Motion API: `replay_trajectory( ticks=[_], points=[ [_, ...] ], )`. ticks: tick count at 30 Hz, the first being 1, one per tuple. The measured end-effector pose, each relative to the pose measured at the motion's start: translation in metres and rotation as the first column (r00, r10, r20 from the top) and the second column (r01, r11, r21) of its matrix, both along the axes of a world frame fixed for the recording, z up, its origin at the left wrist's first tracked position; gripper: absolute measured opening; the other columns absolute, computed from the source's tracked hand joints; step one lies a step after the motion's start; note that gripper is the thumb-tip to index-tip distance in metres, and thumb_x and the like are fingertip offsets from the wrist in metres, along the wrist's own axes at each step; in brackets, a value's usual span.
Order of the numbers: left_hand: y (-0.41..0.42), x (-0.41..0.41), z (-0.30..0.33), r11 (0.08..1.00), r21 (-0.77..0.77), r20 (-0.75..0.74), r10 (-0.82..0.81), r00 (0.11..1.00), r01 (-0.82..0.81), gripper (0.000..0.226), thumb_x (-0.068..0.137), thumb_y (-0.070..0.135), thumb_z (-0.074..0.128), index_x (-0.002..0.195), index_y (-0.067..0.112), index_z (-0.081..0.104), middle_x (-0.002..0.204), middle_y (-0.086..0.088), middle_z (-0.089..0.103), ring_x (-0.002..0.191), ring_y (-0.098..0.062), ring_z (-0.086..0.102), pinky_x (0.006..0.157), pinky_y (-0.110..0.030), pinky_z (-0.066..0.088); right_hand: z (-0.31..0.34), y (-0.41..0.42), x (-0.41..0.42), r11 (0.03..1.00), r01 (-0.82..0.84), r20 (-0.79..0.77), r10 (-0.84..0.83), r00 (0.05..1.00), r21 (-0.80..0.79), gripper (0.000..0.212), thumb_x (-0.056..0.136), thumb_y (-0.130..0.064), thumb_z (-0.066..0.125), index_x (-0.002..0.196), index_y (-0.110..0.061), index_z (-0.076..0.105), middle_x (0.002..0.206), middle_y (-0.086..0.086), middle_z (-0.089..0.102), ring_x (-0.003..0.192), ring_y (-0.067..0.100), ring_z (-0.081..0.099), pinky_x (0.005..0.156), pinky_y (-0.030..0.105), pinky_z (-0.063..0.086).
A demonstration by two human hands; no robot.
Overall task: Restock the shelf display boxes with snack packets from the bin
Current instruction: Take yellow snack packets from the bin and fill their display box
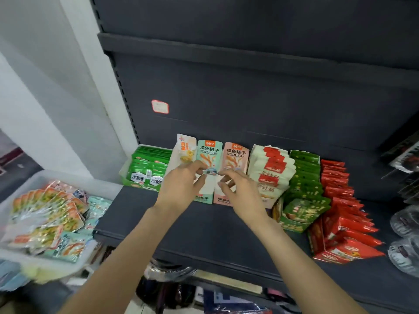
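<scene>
Small packet (pixel 209 172) sits between both hands, just above the mint display box (pixel 207 177), long axis running left-right. Left hand (pixel 181 186) pinches its left end; right hand (pixel 238 189) appears to pinch the right end, fingers curled, contact blurred. Box opening lies directly below the grip, left hand slightly nearer. Pink box (pixel 233 159) touches its right side. Bin (pixel 108 189) well left, still holding packets.

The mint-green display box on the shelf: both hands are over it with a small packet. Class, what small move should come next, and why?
Probably lower the small packet into the mint-green display box and let go. Both the left hand and the right hand pinch it just above the box's open top, so it seems not yet seated. The bin at the left holds more packets to fetch afterwards.
</scene>
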State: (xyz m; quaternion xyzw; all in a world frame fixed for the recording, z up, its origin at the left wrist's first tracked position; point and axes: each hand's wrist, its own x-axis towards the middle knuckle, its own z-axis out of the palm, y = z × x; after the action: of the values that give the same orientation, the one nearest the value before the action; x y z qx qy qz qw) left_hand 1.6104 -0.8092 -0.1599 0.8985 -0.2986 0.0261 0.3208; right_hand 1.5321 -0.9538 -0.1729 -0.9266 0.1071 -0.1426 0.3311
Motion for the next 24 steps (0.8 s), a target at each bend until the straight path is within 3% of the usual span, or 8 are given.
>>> replay_trajectory(
  ticks=[5, 9, 14, 24],
  points=[
    [0.107, 0.030, -0.038, 0.985, 0.138, -0.101, 0.116, 0.988, -0.102, 0.031, 0.091, 0.027, 0.055, 0.121, 0.017, 0.056, 0.117, -0.003, 0.057, 0.100, -0.024, 0.060, 0.082, -0.040, 0.049, -0.027, 0.095, 0.038, 0.992, -0.126, -0.121, 0.124, 0.985, -0.014, 0.023, 0.093, -0.026, 0.055, 0.116, -0.020, 0.061, 0.103, 0.000, 0.061, 0.088, 0.016, 0.061, 0.078, 0.033, 0.049],
    [0.215, 0.054, -0.069, 0.963, 0.244, -0.198, 0.167, 0.966, -0.116, 0.036, 0.092, 0.027, 0.055, 0.126, 0.015, 0.052, 0.121, -0.010, 0.056, 0.109, -0.030, 0.055, 0.090, -0.037, 0.044, -0.048, 0.184, 0.069, 0.985, -0.173, -0.226, 0.172, 0.959, 0.018, 0.033, 0.093, -0.029, 0.056, 0.125, -0.021, 0.055, 0.112, 0.000, 0.057, 0.094, 0.014, 0.058, 0.081, 0.032, 0.049],
    [0.332, 0.086, -0.093, 0.952, 0.277, -0.219, 0.192, 0.957, -0.128, 0.034, 0.094, 0.026, 0.053, 0.127, 0.017, 0.053, 0.122, -0.010, 0.057, 0.100, -0.029, 0.058, 0.083, -0.037, 0.047, -0.068, 0.282, 0.112, 0.979, -0.192, -0.282, 0.203, 0.938, 0.066, 0.040, 0.094, -0.025, 0.055, 0.132, -0.015, 0.048, 0.122, 0.008, 0.050, 0.109, 0.024, 0.054, 0.089, 0.033, 0.042],
    [0.450, 0.156, -0.154, 0.883, 0.453, -0.404, 0.327, 0.854, -0.124, 0.050, 0.096, 0.025, 0.050, 0.142, 0.018, 0.034, 0.140, -0.010, 0.044, 0.124, -0.028, 0.045, 0.099, -0.042, 0.040, -0.137, 0.397, 0.178, 0.961, -0.143, -0.441, 0.238, 0.865, 0.237, 0.062, 0.094, -0.022, 0.055, 0.148, -0.021, 0.025, 0.150, 0.008, 0.032, 0.137, 0.023, 0.030, 0.110, 0.033, 0.025]
  ],
)
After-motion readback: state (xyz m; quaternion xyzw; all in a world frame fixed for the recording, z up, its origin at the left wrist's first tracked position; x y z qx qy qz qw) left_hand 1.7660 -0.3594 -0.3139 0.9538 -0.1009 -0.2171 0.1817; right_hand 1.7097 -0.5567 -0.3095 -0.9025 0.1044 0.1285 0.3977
